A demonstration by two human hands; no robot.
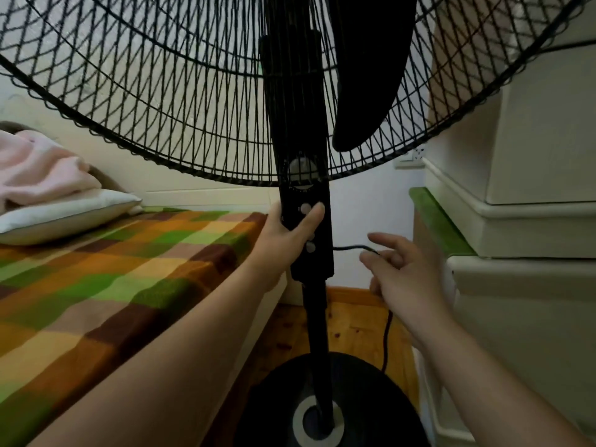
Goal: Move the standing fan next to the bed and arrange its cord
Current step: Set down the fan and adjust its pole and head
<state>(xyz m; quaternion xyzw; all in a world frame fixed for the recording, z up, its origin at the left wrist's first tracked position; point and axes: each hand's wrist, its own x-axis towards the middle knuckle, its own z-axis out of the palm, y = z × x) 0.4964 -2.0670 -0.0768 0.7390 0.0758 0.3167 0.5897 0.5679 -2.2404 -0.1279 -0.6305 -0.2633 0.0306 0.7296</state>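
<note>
A black standing fan [317, 317] stands on the wooden floor right in front of me, its round base [361, 398] between the bed and a cabinet. Its wire cage fills the top of the view. My left hand [287, 233] grips the control panel [308, 221] on the pole, thumb across the buttons. The black cord [353, 247] leaves the panel's right side, passes behind my right hand and hangs down toward the floor. My right hand [403, 272] is beside the cord with fingers spread and relaxed, holding nothing.
The bed [113, 279] with a plaid blanket lies on the left, a white pillow [64, 214] and pink cloth [38, 169] at its head. A cream cabinet [522, 227] with a green top stands on the right. A wall socket [410, 158] sits behind the fan.
</note>
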